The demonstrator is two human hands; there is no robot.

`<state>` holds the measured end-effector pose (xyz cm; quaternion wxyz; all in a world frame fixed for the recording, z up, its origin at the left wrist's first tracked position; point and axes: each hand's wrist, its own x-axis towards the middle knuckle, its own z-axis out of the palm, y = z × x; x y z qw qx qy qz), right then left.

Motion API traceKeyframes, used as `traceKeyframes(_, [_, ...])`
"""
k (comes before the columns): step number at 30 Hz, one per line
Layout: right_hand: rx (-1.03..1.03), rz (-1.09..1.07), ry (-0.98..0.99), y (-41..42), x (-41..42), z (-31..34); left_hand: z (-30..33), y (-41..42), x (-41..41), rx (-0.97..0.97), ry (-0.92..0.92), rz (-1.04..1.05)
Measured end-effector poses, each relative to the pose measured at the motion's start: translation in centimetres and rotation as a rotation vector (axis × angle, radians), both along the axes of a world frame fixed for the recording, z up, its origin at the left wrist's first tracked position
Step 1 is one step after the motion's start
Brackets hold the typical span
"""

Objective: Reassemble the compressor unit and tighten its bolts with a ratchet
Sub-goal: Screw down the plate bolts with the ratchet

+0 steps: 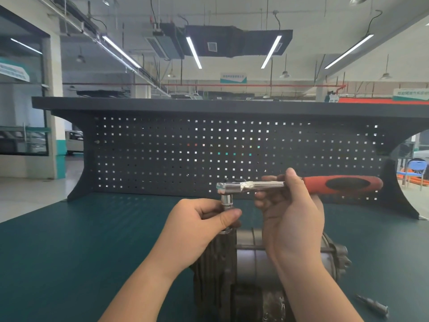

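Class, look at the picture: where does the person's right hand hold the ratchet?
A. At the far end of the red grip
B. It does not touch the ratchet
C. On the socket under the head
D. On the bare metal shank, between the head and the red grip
D: the right hand pinches the ratchet on its metal shank, leaving the red grip bare, while the left hand holds the socket.

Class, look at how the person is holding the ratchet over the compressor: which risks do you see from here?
1. The right hand holds the ratchet on its metal shank, not the red grip, so leverage may be poor and the hand may slip.
2. The left hand pinches the socket just above the compressor; its fingers might get pinched if the tool turns.
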<state>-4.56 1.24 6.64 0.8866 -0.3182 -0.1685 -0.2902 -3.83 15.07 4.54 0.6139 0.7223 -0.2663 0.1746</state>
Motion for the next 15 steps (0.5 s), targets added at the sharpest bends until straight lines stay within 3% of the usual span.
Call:
traceKeyframes(8, [-0.003,-0.021,0.048,-0.2,0.6,-0.3,0.0,-0.2,0.0,-0.039,0.046,0.015])
traceKeyframes(15, [-0.191,-0.438,-0.183,1.8,-1.3,-1.0,0.2,0.1,-0.1,-0.064,0.053,-0.001])
